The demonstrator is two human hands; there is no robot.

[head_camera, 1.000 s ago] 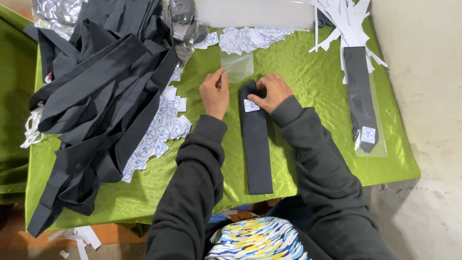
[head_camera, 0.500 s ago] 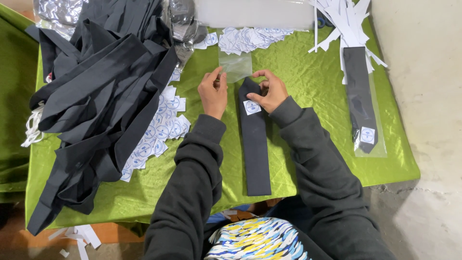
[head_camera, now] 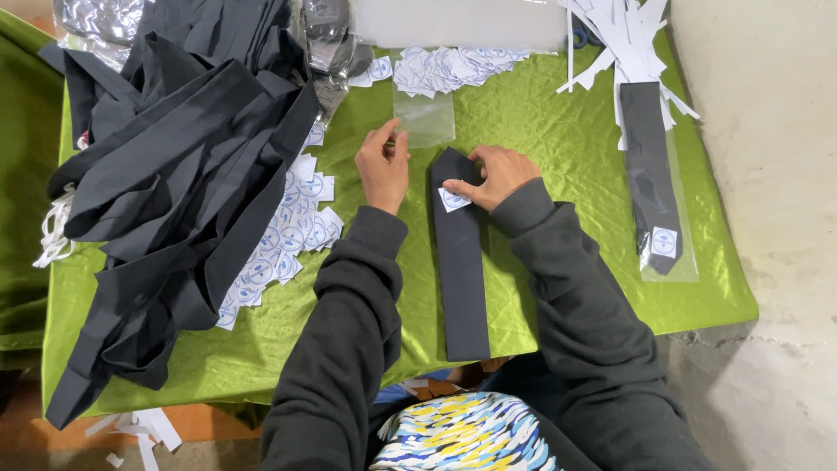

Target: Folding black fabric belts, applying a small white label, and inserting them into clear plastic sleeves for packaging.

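Our left hand (head_camera: 384,166) pinches the clear plastic sleeve (head_camera: 424,119) by its near edge. Our right hand (head_camera: 495,174) presses the long black cloth tie (head_camera: 459,262) flat. The tie's tip points at the sleeve just past both hands.

Both arms reach forward from the bottom of the view in dark, long sleeves, forearms angled slightly toward each other. The left hand (head_camera: 384,166) is held palm down with the wrist straight, its fingers stretched forward and pinched lightly together at the tips. The right hand (head_camera: 495,174) sits just beside it, level with it and apart from it, knuckles up and fingers curled inward toward the left hand, thumb tucked under. Both sleeve cuffs are pulled down to the wrists.
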